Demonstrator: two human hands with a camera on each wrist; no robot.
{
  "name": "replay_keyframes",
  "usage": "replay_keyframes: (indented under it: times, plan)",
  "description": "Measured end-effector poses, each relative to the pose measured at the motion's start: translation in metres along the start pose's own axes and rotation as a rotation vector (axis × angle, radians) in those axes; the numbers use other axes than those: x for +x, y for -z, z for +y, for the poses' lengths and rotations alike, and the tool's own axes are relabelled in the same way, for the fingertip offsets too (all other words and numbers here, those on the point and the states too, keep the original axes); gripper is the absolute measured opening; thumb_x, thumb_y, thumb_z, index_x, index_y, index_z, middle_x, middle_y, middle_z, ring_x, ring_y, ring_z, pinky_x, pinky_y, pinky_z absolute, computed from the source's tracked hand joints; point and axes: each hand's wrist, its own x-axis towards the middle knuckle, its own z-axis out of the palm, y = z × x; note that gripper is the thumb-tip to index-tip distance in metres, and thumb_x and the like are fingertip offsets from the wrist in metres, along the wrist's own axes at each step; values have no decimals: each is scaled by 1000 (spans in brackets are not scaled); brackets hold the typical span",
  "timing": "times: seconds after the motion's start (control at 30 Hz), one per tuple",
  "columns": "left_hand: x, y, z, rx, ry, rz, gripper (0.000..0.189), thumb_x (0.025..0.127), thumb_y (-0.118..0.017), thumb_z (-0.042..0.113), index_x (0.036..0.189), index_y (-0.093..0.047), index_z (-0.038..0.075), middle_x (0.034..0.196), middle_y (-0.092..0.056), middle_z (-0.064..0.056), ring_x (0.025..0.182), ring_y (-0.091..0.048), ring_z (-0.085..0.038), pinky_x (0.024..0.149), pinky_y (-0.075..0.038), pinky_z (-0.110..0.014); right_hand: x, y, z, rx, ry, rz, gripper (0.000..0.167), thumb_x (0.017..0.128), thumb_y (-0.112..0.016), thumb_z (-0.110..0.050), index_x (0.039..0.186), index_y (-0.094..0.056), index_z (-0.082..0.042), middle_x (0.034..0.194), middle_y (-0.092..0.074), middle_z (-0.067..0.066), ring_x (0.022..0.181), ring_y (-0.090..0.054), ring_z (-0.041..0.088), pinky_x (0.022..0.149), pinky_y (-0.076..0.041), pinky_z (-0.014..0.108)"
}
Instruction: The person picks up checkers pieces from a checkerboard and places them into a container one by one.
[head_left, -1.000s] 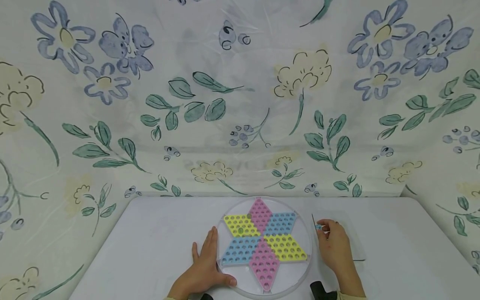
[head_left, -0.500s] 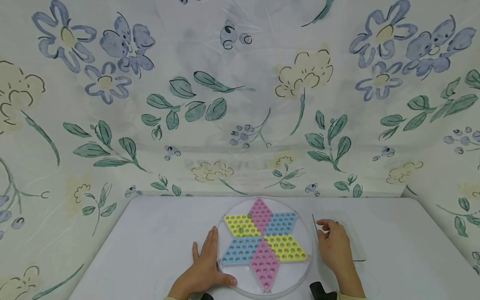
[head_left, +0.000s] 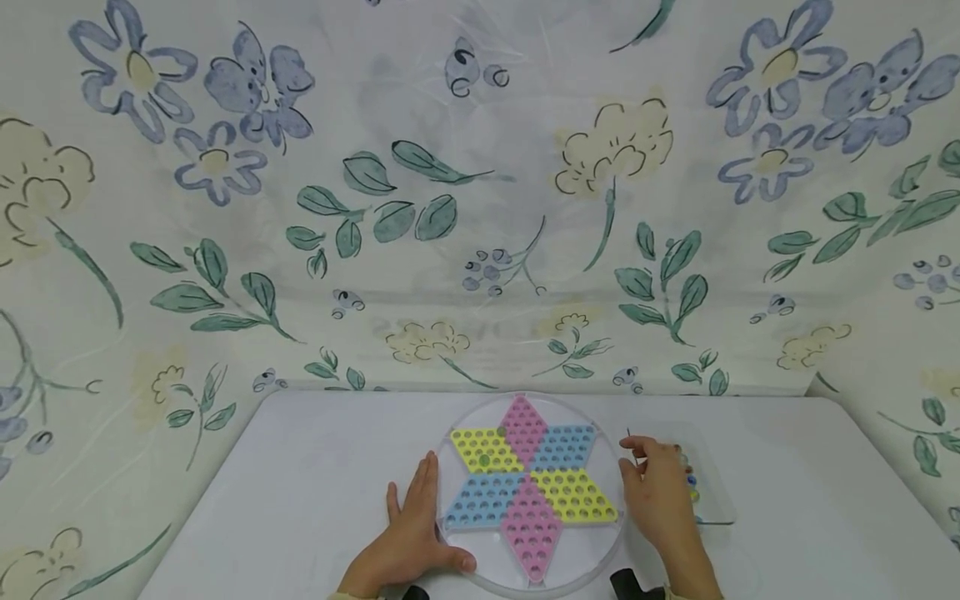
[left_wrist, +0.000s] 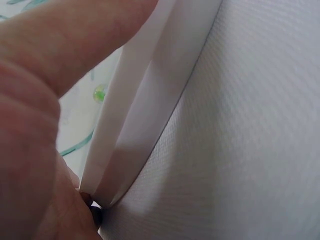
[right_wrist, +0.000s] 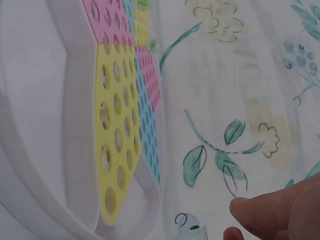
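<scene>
A round white Chinese checkers board (head_left: 468, 550) carries a star of pink, yellow and blue hole panels. Two green marbles (head_left: 484, 460) sit in its upper left part. At the board's left edge, my left hand (head_left: 401, 533) rests with straight fingers along the side and the thumb by the front rim (left_wrist: 112, 120). Just off the right edge is my right hand (head_left: 658, 483), index finger and thumb bent toward each other. In the right wrist view its fingertips (right_wrist: 241, 206) show at the lower right; whether they hold a marble I cannot tell.
A shallow clear tray (head_left: 718, 500) lies right of the board, partly behind the right hand and wrist. Several coloured marbles (head_left: 692, 481) show in it. Floral cloth (head_left: 480, 208) hangs behind the white table (head_left: 322, 450).
My right hand has moved left from over the tray toward the board, uncovering marbles in the tray. A small blue thing seen at its fingertips earlier is out of sight. The left hand stays.
</scene>
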Motion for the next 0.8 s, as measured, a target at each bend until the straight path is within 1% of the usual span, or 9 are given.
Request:
replay_keyframes:
  times: [0.13, 0.3, 0.5, 0.63, 0.8]
  plan:
    - [0, 0, -1, 4, -1, 2, 151, 58, -91, 57, 156, 3, -10, 164, 1, -30, 151, 5, -46, 109, 22, -67, -2, -5, -9, 7, 15, -12, 29, 98, -59, -6, 125, -61, 3, 116, -54, 22, 96, -52, 29, 81, -48, 43]
    - [-2, 0, -1, -8, 3, 2, 151, 58, -92, 55, 156, 4, -10, 164, 1, -30, 151, 5, -46, 109, 23, -67, -6, -8, -16, 9, 44, -12, 28, 98, -59, -7, 124, -62, 2, 120, -54, 23, 99, -53, 30, 83, -49, 44]
    - [-2, 0, 2, 2, 23, 7, 152, 56, -93, 54, 156, 2, -9, 164, -1, -30, 151, 4, -45, 110, 22, -66, -7, -13, -26, 2, 29, -35, 29, 98, -60, -8, 126, -61, 0, 124, -52, 22, 104, -52, 31, 89, -48, 46]
    - [-2, 0, 2, 2, 19, 4, 152, 57, -93, 54, 156, 2, -10, 164, 0, -30, 151, 4, -45, 110, 22, -66, -6, -17, -29, 4, 73, -41, 28, 98, -61, -9, 124, -63, 1, 121, -54, 21, 102, -53, 30, 86, -48, 45]
    - [-1, 0, 2, 4, 8, 4, 151, 57, -93, 53, 156, 2, -10, 164, 0, -30, 152, 3, -45, 110, 22, -66, -4, -26, -34, 32, 126, -49, 25, 97, -64, -9, 120, -65, 0, 119, -55, 20, 100, -55, 30, 84, -49, 45]
